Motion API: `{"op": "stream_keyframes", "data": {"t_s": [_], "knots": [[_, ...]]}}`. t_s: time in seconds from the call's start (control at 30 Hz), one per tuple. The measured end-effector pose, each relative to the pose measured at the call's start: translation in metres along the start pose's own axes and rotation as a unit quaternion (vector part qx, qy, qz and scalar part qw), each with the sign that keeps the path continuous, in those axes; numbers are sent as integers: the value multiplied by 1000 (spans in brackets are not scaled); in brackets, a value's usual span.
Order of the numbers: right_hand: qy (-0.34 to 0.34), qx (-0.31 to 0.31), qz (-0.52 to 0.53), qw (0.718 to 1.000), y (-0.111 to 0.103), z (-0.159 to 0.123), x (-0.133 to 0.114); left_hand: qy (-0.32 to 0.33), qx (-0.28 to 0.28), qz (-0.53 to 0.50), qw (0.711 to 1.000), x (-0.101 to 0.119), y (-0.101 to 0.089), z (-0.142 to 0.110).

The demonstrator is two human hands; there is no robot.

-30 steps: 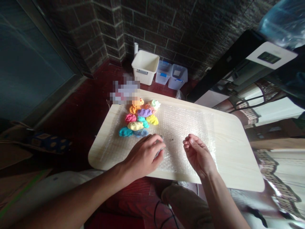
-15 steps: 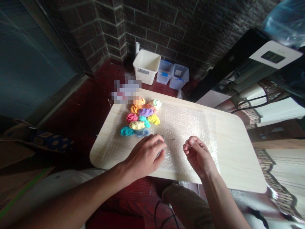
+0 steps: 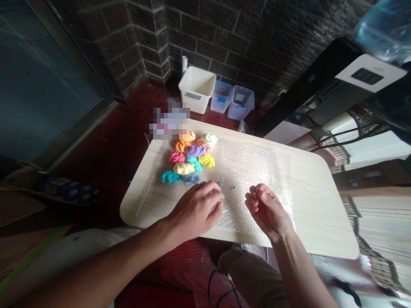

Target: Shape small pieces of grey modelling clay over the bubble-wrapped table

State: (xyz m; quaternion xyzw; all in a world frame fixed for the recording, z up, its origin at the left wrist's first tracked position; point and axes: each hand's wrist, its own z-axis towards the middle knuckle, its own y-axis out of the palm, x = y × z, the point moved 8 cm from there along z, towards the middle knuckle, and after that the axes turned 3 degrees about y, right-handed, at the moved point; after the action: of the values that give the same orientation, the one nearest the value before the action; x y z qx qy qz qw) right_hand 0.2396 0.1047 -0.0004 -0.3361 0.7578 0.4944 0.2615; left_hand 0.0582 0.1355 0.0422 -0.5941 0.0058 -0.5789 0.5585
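A greyish thing [image 3: 213, 208], mostly hidden so that its shape cannot be told, shows between the thumb and curled fingers of the left hand [image 3: 199, 208], which is bent loosely around it. The right hand [image 3: 268, 210] has its fingertips drawn in against the thumb; whether anything is pinched there cannot be told. Both are above clear bubble wrap [image 3: 250, 164] spread on a pale wood-grain table [image 3: 317, 201], with a small dark speck [image 3: 234, 187] between them. Beyond the left hand, wrinkled, soft-looking lumps [image 3: 196, 151] sit clustered on the wrap: orange, pinkish red, purple, pale mint, salmon, yellow, turquoise, cream, dark teal and dusty blue.

Past the table stands a cream plastic bin [image 3: 195, 104] with ribbed sides, its pale inner walls visible. Just beside it are two translucent plastic boxes [image 3: 240, 112] with blue latches; a pale patch shows in the right-hand one.
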Motion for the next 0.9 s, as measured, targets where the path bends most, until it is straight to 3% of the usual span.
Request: {"op": "stream_keyframes", "data": {"t_s": [0.37, 0.63, 0.8, 0.9], "knots": [[18, 11, -40, 999, -4, -1, 4, -1, -17, 3, 1000, 1, 3, 0], [-14, -4, -56, 998, 3, 0, -2, -2, -24, 4, 1000, 0, 5, 0], [-33, 69, -175, 982, -13, 4, -3, -1, -27, 2, 1000, 1, 4, 0], [-89, 122, -305, 940, -22, 4, -11, 2, -26, 2, 1000, 2, 4, 0]]}}
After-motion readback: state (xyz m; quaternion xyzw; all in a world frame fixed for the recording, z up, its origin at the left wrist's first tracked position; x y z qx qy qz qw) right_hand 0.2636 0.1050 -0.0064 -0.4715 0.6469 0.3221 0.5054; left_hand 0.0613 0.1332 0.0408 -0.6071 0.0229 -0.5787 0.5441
